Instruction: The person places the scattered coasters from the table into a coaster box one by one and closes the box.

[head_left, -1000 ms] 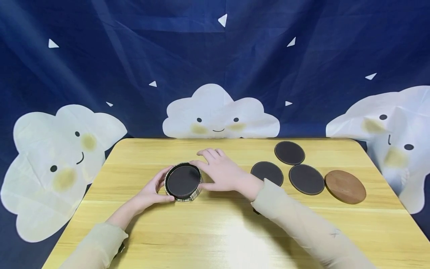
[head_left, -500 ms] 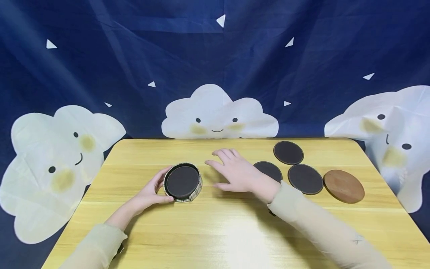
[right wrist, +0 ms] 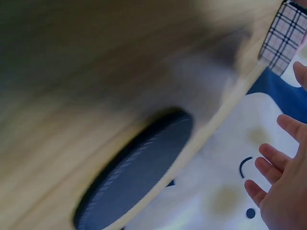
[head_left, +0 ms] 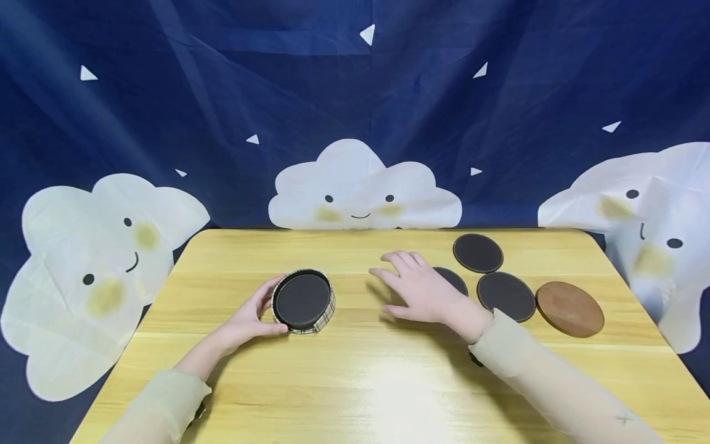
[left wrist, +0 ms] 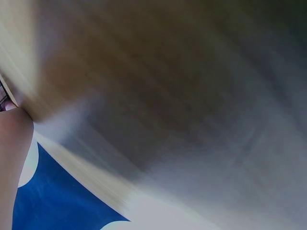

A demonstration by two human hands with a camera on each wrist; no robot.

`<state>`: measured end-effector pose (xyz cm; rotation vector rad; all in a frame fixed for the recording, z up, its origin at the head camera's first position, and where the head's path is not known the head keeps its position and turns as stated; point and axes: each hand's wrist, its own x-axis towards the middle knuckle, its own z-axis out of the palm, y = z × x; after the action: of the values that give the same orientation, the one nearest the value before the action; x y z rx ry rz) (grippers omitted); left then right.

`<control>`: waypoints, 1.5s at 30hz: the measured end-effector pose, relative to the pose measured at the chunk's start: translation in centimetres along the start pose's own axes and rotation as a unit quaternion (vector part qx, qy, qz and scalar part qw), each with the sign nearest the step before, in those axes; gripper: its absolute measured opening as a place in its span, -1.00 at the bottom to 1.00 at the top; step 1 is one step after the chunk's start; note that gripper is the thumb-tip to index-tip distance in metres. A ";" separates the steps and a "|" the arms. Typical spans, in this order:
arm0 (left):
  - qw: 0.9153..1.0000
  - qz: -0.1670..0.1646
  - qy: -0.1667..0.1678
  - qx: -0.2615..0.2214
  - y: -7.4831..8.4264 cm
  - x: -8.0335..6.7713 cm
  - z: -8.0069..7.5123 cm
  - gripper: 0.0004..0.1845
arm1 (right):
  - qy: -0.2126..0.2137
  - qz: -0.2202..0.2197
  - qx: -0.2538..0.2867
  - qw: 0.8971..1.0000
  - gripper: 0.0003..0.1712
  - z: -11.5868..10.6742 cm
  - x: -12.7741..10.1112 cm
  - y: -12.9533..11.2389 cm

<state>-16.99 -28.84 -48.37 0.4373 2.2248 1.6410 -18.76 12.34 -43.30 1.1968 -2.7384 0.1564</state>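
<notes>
A round coaster holder [head_left: 324, 317] with a plaid outer wall stands on the table, left of centre in the head view. Inside it lies a black round coaster [head_left: 302, 300]. My left hand [head_left: 246, 320] grips the holder's left side, thumb at the near rim and fingers round the far side. Over the table, my right hand [head_left: 424, 293] is held with fingers spread and holds nothing. It partly covers another black coaster [head_left: 455, 280]. In the right wrist view, a coaster [right wrist: 144, 172] lies below and left of the fingers [right wrist: 268, 157].
Two more black coasters, one farther back [head_left: 478, 253] and one nearer [head_left: 506, 297], lie right of the right hand. Beside them is a brown wooden-looking disc [head_left: 570, 309]. A blue cloth [head_left: 355, 92] with printed clouds hangs behind the table [head_left: 333, 382].
My right hand has moved away from the holder's rim, rightward toward the loose coasters, its fingers spread. My left hand and the holder have stayed in place.
</notes>
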 end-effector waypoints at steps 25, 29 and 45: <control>1.000 0.000 0.001 -0.008 0.2 0.2 0.0 0.18 | -0.002 0.033 0.000 0.999 -0.18 1.7 -4.2 2.8; 1.000 0.000 0.003 -0.005 0.1 0.2 0.0 0.17 | -0.007 0.042 0.000 0.999 -0.18 1.7 -4.6 3.0; 1.000 0.000 0.002 -0.006 0.1 0.0 0.1 0.18 | -0.020 0.085 -0.002 0.996 -0.19 2.0 -6.2 4.4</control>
<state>-16.92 -28.76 -48.28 0.4308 2.2161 1.6556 -18.02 19.51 -46.53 0.9751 -2.8737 0.1477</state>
